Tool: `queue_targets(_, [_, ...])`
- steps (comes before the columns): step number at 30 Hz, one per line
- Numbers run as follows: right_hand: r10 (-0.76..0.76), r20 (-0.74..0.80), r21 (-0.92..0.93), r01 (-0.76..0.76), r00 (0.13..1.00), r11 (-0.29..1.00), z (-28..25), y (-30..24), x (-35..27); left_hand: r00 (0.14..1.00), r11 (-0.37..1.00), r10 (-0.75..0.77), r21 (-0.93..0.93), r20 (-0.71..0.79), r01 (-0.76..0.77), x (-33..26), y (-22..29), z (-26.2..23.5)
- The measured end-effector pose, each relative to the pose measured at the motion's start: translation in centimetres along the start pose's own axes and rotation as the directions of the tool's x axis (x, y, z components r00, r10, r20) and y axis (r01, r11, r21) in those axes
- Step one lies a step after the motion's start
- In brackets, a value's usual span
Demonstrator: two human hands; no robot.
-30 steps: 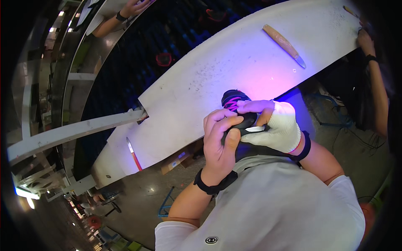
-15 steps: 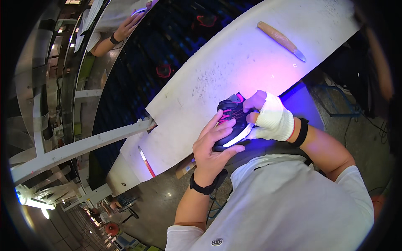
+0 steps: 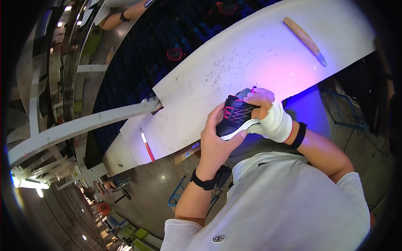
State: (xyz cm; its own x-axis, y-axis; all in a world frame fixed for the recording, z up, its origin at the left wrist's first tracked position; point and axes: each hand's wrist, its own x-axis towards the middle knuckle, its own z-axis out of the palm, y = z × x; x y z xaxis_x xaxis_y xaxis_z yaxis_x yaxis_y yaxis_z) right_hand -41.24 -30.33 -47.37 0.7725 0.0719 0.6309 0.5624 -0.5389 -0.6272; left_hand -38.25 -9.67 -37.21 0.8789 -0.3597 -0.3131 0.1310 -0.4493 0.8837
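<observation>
A small black sneaker (image 3: 237,115) with pink laces, crossed lines on its side and a white sole is held between my two hands, over the near edge of the white table. Bare, my left hand (image 3: 217,133) wraps round the toe end, its thumb along the white sole. My right hand (image 3: 271,115), in a white knit fingerless glove, grips the heel end and the sole's edge. Its fingertips are partly hidden behind the shoe. Purple light falls on the table beside the heel.
A wooden-handled knife (image 3: 305,39) lies at the far right of the table (image 3: 188,98). Another knife with a red handle (image 3: 147,145) lies at the left. A grey metal bar (image 3: 92,118) meets the table's left part. Beyond the far edge is a dark conveyor (image 3: 142,67).
The shoe has tilted in my hands, so more of its laced side faces me. My left fingers have slid behind the toe. The view has shifted a little.
</observation>
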Motion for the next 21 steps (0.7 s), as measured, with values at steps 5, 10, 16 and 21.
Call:
queue_targets(5, [0.035, -0.053, 0.003, -0.035, 0.998, 0.999, 0.4, -0.7, -1.1, 0.999, 0.999, -0.016, -0.04, -0.044, 0.014, -0.3, -0.5, 0.7])
queue_targets(10, [0.525, -0.154, 0.397, -0.434, 0.837, 0.808, -0.1, -1.3, -2.7, 0.954, 0.968, 0.249, -0.082, 0.165, -0.238, 1.0, 1.8, -1.6])
queue_targets(16, [0.201, -0.103, 0.496, -0.125, 0.974, 0.859, -8.5, -0.7, 0.8, 0.797, 0.789, 0.596, 0.115, 0.098, -0.604, 1.9, 2.9, 5.8])
queue_targets(21, [0.209, -0.008, 0.384, -0.19, 0.978, 0.904, -9.3, -2.2, 1.5, 0.775, 0.785, 0.613, 0.224, -0.152, -0.577, -0.6, -3.1, 10.5])
